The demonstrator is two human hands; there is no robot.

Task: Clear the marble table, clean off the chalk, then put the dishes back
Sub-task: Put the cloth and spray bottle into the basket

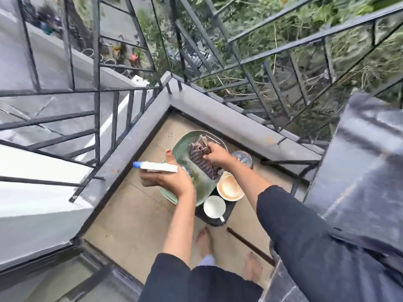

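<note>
I look down at a balcony corner. My left hand (pixel 172 182) grips a white flat box with a blue end (pixel 156 166), held level above the floor. My right hand (pixel 217 156) grips a dark ribbed cloth (pixel 202 164) that hangs over a green perforated basket (pixel 185 142) on the tan floor. Beside the basket, a beige bowl (pixel 230 188) and a white mug (pixel 214 208) sit on a black tray (pixel 229 212). A clear glass (pixel 242 159) stands behind the bowl. The dark marble table (pixel 357 171) fills the right side.
A grey ledge (pixel 218 118) with black metal railings encloses the corner on the left and far sides. My bare feet (pixel 204 240) stand on the floor near the tray. A dark bar (pixel 248 245) lies on the floor by the table.
</note>
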